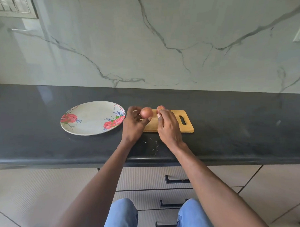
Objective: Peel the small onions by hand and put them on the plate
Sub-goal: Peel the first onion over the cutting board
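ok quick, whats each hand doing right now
Left hand: holds a small onion in its fingertips, above the board's left end.
Right hand: fingers curled down by the second onion on the cutting board; grip cannot be told.

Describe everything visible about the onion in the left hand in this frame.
The onion is small, round and reddish-brown, with a smooth, faintly shiny skin that looks unpeeled; no loose peel shows. The left hand holds it raised above the left end of the wooden cutting board, fingers curled round its left side and thumb beneath. The right hand is close on its right, but whether its fingertips touch the onion cannot be told. It lies just right of the flowered plate, which it does not touch.
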